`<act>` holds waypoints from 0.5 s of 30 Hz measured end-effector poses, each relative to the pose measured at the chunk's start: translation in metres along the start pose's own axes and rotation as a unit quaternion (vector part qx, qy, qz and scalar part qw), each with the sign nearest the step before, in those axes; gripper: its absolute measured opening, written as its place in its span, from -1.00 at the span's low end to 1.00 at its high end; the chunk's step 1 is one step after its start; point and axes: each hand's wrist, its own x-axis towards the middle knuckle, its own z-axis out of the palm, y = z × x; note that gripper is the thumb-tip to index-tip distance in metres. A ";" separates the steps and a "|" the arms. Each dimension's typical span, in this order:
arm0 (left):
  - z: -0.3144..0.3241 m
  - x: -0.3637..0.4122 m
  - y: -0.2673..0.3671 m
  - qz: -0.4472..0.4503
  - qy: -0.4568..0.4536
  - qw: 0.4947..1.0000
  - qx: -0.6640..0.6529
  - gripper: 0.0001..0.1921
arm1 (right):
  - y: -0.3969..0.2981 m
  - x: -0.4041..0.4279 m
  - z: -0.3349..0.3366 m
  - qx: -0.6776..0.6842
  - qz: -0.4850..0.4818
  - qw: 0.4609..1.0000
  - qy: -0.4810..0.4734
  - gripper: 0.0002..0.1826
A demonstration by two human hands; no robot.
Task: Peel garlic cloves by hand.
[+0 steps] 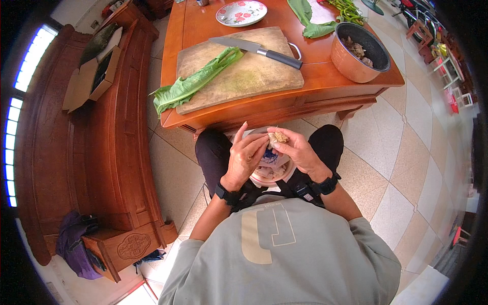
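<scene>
My right hand (299, 150) grips a garlic bulb (275, 138) with dry roots, over a bin (290, 172) between my knees that holds pale scraps. The fingertips of my left hand (246, 156) touch the bulb's left side; whether they pinch a piece of skin is too small to tell. On the wooden table beyond lies a cutting board (244, 82), bearing a kitchen knife (263, 51) with a black handle and a long green leaf (198, 80) that overhangs the table's edge.
A pot (352, 61) with brownish contents stands at the table's right. Behind the board are a floral plate (241, 13), more leaves (318, 29) and thin green vegetables (349, 10). A carved wooden bench (129, 152) with an open cardboard box (103, 76) is at left.
</scene>
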 end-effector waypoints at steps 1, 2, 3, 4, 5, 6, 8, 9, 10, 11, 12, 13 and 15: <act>0.000 0.000 0.000 0.007 -0.002 1.000 0.005 -0.84 | -0.001 -0.001 0.000 -0.004 0.002 1.000 -0.005 -0.57; -0.001 0.000 0.000 0.007 -0.002 1.000 0.005 -0.84 | -0.001 -0.001 0.000 -0.008 0.004 1.000 -0.011 -0.58; -0.001 0.001 0.001 0.009 0.000 1.000 0.007 -0.85 | 0.000 -0.001 0.000 -0.008 0.004 1.000 -0.010 -0.58; -0.002 0.001 0.001 0.011 0.003 1.000 0.008 -0.85 | 0.001 -0.001 0.000 -0.002 0.005 1.000 -0.014 -0.58; -0.001 0.001 0.001 0.011 0.003 1.000 0.008 -0.85 | 0.002 -0.001 0.000 0.005 0.006 1.000 -0.017 -0.58; -0.001 0.000 0.000 0.007 0.003 1.000 0.007 -0.85 | 0.002 -0.001 0.001 0.005 0.006 1.000 -0.017 -0.58; -0.001 0.001 -0.001 0.004 0.003 1.000 0.007 -0.84 | 0.001 -0.001 0.003 0.021 0.011 1.000 -0.011 -0.59; -0.001 0.001 -0.001 -0.007 0.008 1.000 -0.001 -0.84 | 0.001 -0.001 0.003 0.021 0.011 1.000 -0.011 -0.59; -0.001 0.001 0.000 -0.018 0.014 1.000 -0.008 -0.84 | 0.002 0.000 0.003 0.029 0.011 0.999 -0.011 -0.60; -0.001 0.001 0.000 -0.018 0.014 1.000 -0.008 -0.84 | 0.002 0.000 0.003 0.038 0.012 0.999 -0.011 -0.62; 0.000 0.001 0.000 -0.028 0.022 0.999 -0.015 -0.84 | 0.003 0.000 0.003 0.038 0.012 0.999 -0.011 -0.62; 0.000 0.000 0.000 -0.038 0.031 0.999 -0.022 -0.85 | 0.003 0.000 0.003 0.050 0.011 0.999 -0.003 -0.63; 0.001 -0.002 -0.003 -0.047 0.036 0.998 -0.029 -0.84 | 0.004 0.001 0.003 0.062 0.011 0.998 0.004 -0.64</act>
